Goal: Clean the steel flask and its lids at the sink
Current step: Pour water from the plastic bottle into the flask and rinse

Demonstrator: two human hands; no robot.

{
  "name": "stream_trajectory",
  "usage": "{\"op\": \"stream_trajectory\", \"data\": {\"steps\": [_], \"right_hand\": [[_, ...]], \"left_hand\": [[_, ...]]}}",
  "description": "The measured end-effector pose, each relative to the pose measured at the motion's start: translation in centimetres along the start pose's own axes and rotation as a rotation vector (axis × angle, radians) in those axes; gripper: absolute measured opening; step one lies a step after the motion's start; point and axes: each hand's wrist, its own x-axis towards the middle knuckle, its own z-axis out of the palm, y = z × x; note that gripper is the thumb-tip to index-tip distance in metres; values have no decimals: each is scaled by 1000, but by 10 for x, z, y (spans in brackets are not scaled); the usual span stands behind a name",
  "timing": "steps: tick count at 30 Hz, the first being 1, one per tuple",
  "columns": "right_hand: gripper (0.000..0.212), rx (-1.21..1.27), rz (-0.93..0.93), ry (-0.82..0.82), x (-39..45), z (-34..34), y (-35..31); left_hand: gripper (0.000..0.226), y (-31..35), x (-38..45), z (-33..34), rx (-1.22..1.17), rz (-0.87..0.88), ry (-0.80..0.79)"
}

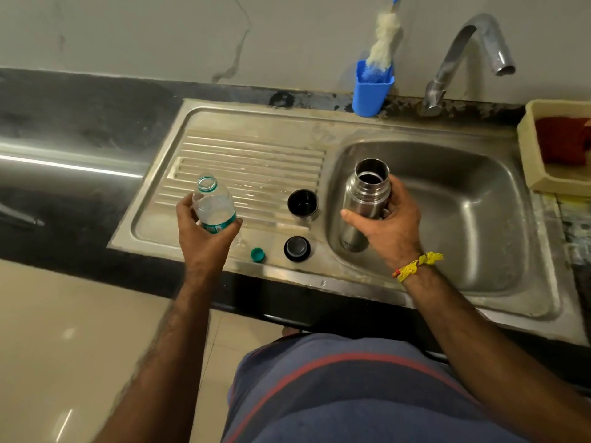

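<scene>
1. The sink (473, 302) is offering the most open room: its basin is lying bare under the tap (479, 43), while the ribbed draining board (249, 161) to the left is carrying the small parts. The front counter edge is running close below both wrists.
2. The steel flask (364, 203) is sitting upright and uncapped over the basin's left side. The right hand (388, 225) is wrapping its fingers and thumb around the body just below the neck. It is looking rigid and smooth, probably slippery once wet and heavier once filled, so a mid-body grip is seeming safest.
3. The plastic bottle (212, 203) is being held over the draining board by the left hand (204, 238), fingers curled round its lower half. It is appearing light, thin and easily squashed.
4. The cup lid (303, 202) is standing open side up on the board near the basin rim.
5. The stopper lid (297, 248) is resting near the front edge; it could roll off if it is nudged.
6. The green bottle cap (257, 254) is lying just left of the stopper.
</scene>
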Motion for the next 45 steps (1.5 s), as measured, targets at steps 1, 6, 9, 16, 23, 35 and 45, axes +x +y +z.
{"op": "stream_trajectory", "data": {"steps": [1, 6, 9, 16, 23, 35, 45], "right_hand": [[80, 3, -1, -2, 0, 1, 0], [78, -3, -20, -11, -2, 1, 0], [77, -9, -22, -19, -4, 0, 2], [76, -10, -8, -12, -10, -3, 2], [78, -9, -7, 15, -13, -5, 1], [78, 13, -10, 12, -14, 0, 2], [79, 18, -17, 1, -16, -1, 1]], "left_hand": [[81, -3, -3, -3, -7, -9, 9], [78, -18, -9, -11, -34, -23, 28], [75, -20, -10, -11, -44, -20, 42], [78, -21, 1, -4, -90, -36, 30], [85, -24, 3, -5, -42, -21, 58], [102, -25, -5, -10, 8, -17, 51], [126, -6, -19, -10, 170, 363, 383]]}}
